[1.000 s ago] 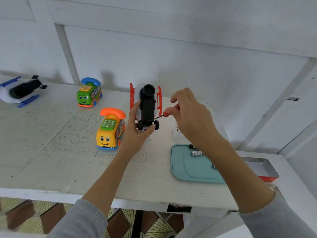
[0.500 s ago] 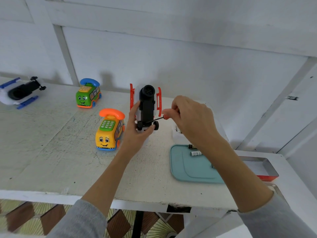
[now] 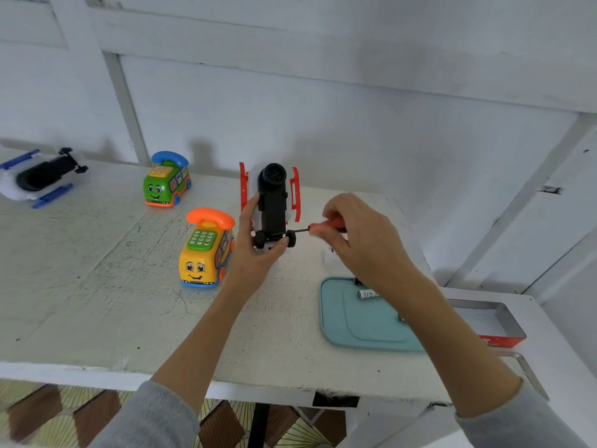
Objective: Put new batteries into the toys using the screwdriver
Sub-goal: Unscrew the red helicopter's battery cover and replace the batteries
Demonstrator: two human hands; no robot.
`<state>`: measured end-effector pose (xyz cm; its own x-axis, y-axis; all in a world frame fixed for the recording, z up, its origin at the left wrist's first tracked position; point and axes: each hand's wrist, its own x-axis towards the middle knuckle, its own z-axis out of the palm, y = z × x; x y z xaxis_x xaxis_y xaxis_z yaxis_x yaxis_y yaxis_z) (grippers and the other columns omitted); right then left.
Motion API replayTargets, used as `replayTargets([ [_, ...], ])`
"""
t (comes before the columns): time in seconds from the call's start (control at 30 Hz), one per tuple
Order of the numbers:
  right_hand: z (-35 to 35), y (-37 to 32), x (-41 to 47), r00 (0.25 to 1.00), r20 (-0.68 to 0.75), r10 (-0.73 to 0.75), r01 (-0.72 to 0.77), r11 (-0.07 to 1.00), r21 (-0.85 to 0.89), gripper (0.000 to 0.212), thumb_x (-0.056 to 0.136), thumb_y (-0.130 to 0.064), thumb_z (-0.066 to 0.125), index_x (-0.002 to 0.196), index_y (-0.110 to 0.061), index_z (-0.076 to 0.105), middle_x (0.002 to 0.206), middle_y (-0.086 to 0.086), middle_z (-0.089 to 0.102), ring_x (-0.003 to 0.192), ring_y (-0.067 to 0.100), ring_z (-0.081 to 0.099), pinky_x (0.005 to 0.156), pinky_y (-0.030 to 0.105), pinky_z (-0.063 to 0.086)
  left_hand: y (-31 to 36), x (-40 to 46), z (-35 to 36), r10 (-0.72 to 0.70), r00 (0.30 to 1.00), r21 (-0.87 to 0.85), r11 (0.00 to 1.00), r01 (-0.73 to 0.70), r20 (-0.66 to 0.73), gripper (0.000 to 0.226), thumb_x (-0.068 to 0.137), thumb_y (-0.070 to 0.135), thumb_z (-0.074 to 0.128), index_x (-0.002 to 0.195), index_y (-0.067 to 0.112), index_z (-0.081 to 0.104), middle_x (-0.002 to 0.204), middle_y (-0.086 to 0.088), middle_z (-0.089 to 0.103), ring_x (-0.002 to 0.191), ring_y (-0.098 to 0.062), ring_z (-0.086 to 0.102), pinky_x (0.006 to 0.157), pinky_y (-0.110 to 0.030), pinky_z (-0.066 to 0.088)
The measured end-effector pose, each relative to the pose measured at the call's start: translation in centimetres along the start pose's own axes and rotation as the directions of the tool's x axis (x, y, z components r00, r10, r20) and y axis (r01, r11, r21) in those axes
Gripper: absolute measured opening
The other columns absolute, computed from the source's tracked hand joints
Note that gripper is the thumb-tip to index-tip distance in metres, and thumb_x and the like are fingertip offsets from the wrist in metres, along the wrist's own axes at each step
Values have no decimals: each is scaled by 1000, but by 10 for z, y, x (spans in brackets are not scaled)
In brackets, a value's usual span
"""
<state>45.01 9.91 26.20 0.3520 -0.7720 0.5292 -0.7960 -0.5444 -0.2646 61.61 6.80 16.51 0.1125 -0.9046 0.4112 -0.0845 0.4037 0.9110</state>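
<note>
My left hand (image 3: 258,253) grips a white toy with red skids (image 3: 273,202), held on end with its black underside facing me. My right hand (image 3: 358,240) pinches a small red-handled screwdriver (image 3: 326,225); its thin shaft points left at the toy's lower end beside a black wheel. A battery (image 3: 367,293) lies on the teal tray (image 3: 355,328), partly hidden by my right forearm. A yellow phone-bus toy (image 3: 205,250) stands just left of my left hand, and a green one (image 3: 166,182) sits farther back.
A second white toy with blue skids (image 3: 38,177) lies upside down at the far left. An open metal tin with a red side (image 3: 487,321) sits right of the tray. The white table's front edge (image 3: 97,370) runs below my arms, with a wall close behind.
My right hand has drawn slightly right, so more of the screwdriver shaft shows between it and the toy. My left hand keeps the toy in the same place.
</note>
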Motion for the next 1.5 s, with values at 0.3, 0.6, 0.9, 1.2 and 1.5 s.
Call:
replayTargets([
  [0.3, 3, 4, 0, 991, -116, -59, 61, 998, 12, 23, 81, -32, 65, 82, -10, 61, 79, -1, 58, 63, 11, 49, 51, 16, 38, 0, -1, 2, 17, 1000, 26, 1000, -17, -15, 75, 84, -9, 62, 141, 24, 26, 139, 4, 38, 106, 14, 52, 78, -5, 45],
  [0.6, 5, 9, 0, 992, -116, -51, 51, 999, -3, 21, 80, -30, 69, 78, -9, 63, 77, 1, 59, 64, 16, 56, 53, 28, 49, -3, 0, 3, 24, 1000, 47, 999, -24, -11, 75, 84, -8, 63, 141, 25, 26, 138, 8, 38, 110, 18, 47, 81, -3, 43],
  [0.9, 3, 11, -2, 999, -37, -5, 6, 1000, 29, 13, 82, -29, 68, 87, -17, 69, 84, -3, 59, 71, 12, 53, 60, 26, 44, -5, 0, 3, 38, 999, 43, 998, -37, -13, 75, 84, -7, 64, 140, 26, 27, 140, 5, 39, 112, 12, 48, 83, -6, 44],
  [1.2, 1, 5, 0, 1000, 29, 3, -4, 999, 49, 11, 83, -28, 67, 89, -19, 70, 84, -4, 61, 72, 13, 54, 61, 27, 45, -10, 1, -1, 28, 999, 26, 999, -28, -26, 76, 85, -5, 63, 140, 31, 26, 149, -2, 31, 120, 0, 48, 83, -6, 45],
  [1.5, 1, 7, -1, 964, 257, 66, -22, 985, -170, 30, 94, -42, 43, 104, -20, 61, 94, -7, 63, 83, 10, 54, 68, 23, 42, -18, 4, -8, 23, 1000, 64, 998, -24, 6, 78, 82, 18, 67, 134, 58, 25, 150, 6, 32, 133, -25, 40, 110, -42, 39],
])
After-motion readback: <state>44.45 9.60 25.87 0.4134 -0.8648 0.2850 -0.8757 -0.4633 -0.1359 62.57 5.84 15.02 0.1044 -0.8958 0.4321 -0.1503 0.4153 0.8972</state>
